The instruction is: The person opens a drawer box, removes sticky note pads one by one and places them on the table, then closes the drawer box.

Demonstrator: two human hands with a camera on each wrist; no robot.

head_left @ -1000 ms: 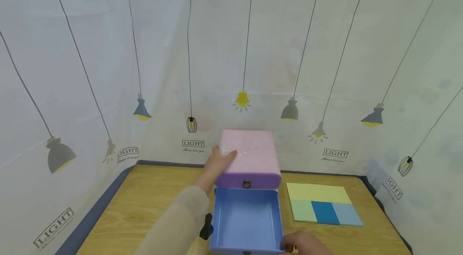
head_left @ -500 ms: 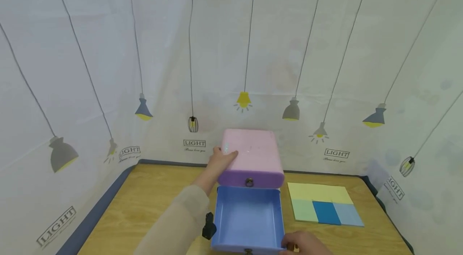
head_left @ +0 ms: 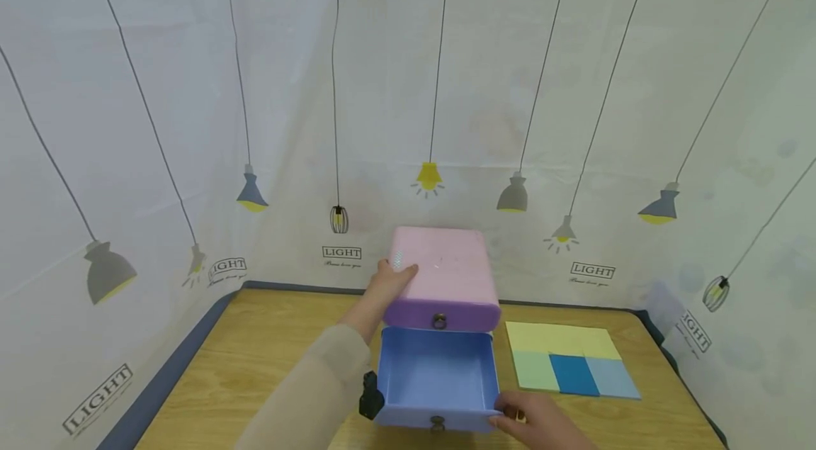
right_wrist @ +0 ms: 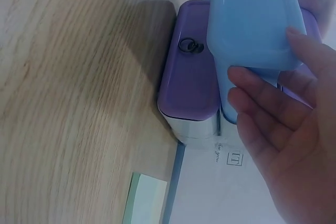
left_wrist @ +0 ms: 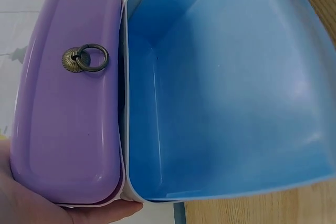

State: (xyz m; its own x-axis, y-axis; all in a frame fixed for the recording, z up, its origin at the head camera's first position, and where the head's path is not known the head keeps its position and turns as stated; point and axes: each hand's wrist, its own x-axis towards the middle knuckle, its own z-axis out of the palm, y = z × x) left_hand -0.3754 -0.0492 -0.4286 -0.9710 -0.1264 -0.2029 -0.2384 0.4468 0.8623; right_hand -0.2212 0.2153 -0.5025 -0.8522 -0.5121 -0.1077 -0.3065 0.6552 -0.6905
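A small drawer cabinet (head_left: pixel 443 266) with a pink top stands against the back wall. Its blue drawer (head_left: pixel 436 375) is pulled far out below a shut purple drawer (left_wrist: pixel 68 103); another purple drawer (right_wrist: pixel 191 72) lies beneath it. My left hand (head_left: pixel 390 285) grips the cabinet's left side, thumb on the top. With my right hand (head_left: pixel 538 420) I pinch the blue drawer's right front corner, thumb on the front face. In the right wrist view the other fingers curve beside that corner. A ring pull (head_left: pixel 437 424) hangs on the drawer front.
Right of the cabinet, a block of sticky notes (head_left: pixel 570 358) in yellow, green and two blues lies on the wooden table (head_left: pixel 268 358). A black device (head_left: pixel 370 397) sits beside my left sleeve. A lamp-printed cloth (head_left: pixel 382 81) rises behind and at both sides.
The blue drawer has slid inward a little, its front now higher in the head view. My right hand has moved with it; my left hand keeps its place on the cabinet.
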